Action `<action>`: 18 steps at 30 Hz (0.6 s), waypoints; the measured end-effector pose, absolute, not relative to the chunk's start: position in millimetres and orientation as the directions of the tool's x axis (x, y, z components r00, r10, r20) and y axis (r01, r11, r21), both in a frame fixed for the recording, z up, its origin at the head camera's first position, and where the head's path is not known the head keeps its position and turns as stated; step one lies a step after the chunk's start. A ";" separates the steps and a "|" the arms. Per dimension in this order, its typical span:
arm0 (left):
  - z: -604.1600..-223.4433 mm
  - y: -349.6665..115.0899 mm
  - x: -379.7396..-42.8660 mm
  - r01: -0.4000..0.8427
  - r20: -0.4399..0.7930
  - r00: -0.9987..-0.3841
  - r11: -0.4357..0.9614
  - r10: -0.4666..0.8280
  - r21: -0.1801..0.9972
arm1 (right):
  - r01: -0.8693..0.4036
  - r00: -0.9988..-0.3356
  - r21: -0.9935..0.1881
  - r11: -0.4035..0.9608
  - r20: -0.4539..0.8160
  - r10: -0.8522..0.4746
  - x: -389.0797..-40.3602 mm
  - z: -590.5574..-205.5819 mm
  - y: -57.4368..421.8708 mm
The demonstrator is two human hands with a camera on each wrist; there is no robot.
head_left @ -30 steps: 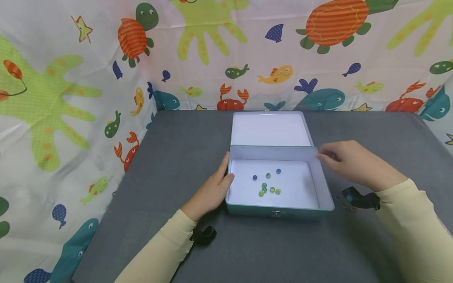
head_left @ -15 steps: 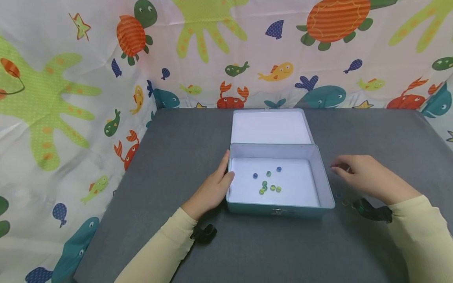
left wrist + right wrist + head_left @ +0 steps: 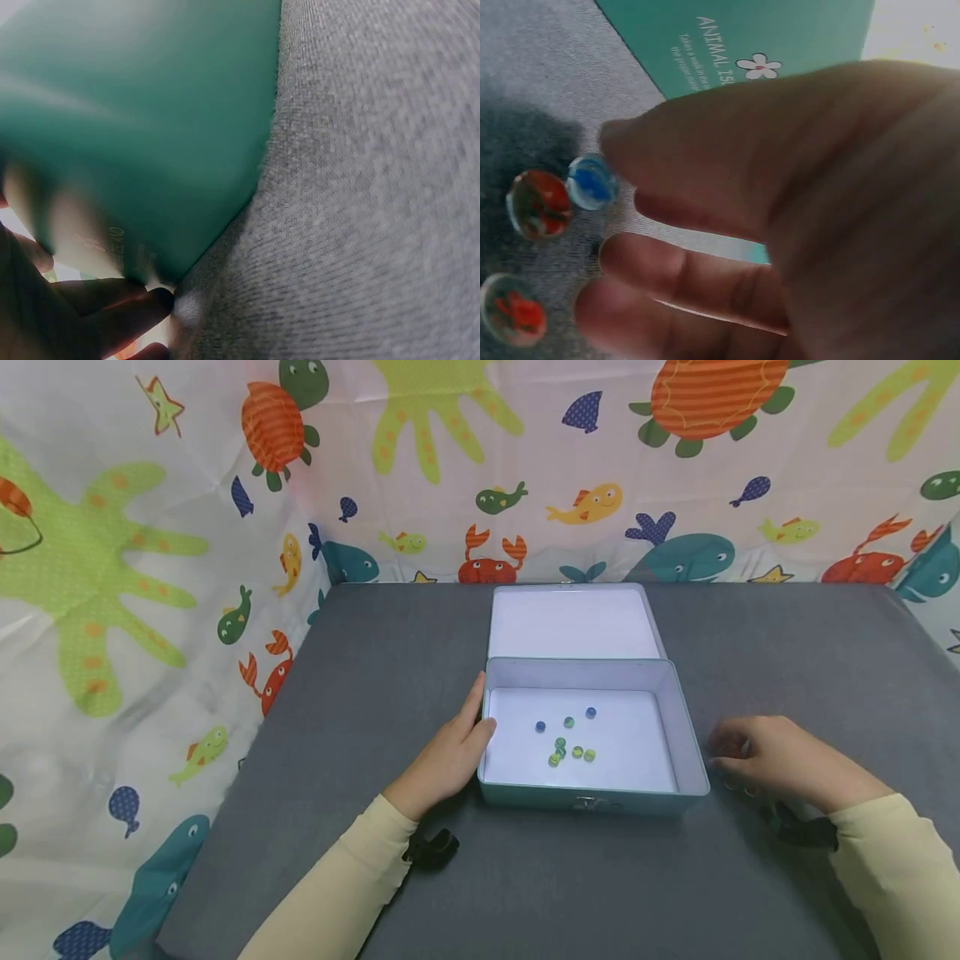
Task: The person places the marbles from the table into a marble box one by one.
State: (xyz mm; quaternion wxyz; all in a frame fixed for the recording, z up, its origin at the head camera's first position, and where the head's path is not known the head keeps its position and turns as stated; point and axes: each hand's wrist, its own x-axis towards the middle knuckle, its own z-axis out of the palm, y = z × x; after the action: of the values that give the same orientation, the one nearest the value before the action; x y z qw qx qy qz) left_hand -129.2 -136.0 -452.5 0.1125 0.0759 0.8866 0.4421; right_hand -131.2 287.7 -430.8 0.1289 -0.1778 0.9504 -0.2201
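Observation:
A green tin box with a white inside stands with its lid folded back. Several blue and green-yellow glass marbles lie scattered on its floor. My left hand grips the box's left wall, thumb over the rim and fingers along the outside. To the right of the box, my right hand is low over the table. In the right wrist view its thumb tip is right at a blue marble, the fingers apart. Two red-and-clear marbles, one the upper marble, lie nearby.
The table has a grey cloth. A white curtain printed with sea animals hangs behind and along the left side. Black wrist straps, such as the left strap, sit at both cuffs.
My right hand has moved from above the box's right rim rightward, then down to the marbles on the table. The left hand keeps its grip on the box.

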 end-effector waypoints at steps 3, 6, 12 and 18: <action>-451.4 -136.1 -128.8 0.042 -0.127 -0.963 0.594 0.239 0.803 | -0.284 -0.901 -0.470 0.836 -0.167 -0.400 -129.8 -435.0 289.1; -450.8 -136.0 -127.6 0.039 -0.126 -0.963 0.587 0.237 0.809 | -0.311 -0.902 -0.439 0.843 -0.143 -0.408 -130.8 -437.3 290.2; -450.6 -135.7 -127.5 0.032 -0.134 -0.961 0.583 0.241 0.812 | -0.304 -0.906 -0.424 0.853 -0.149 -0.397 -129.6 -440.8 294.9; -451.8 -136.1 -128.1 0.030 -0.134 -0.962 0.578 0.239 0.815 | -0.303 -0.908 -0.423 0.854 -0.144 -0.394 -130.6 -443.6 296.0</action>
State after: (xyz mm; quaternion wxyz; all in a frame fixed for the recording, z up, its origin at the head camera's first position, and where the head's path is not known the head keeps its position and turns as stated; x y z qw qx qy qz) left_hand -128.1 -136.1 -451.8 0.1155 0.0762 0.8809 0.4527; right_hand -130.6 296.0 -443.6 0.1132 -0.1821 0.9561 -0.1995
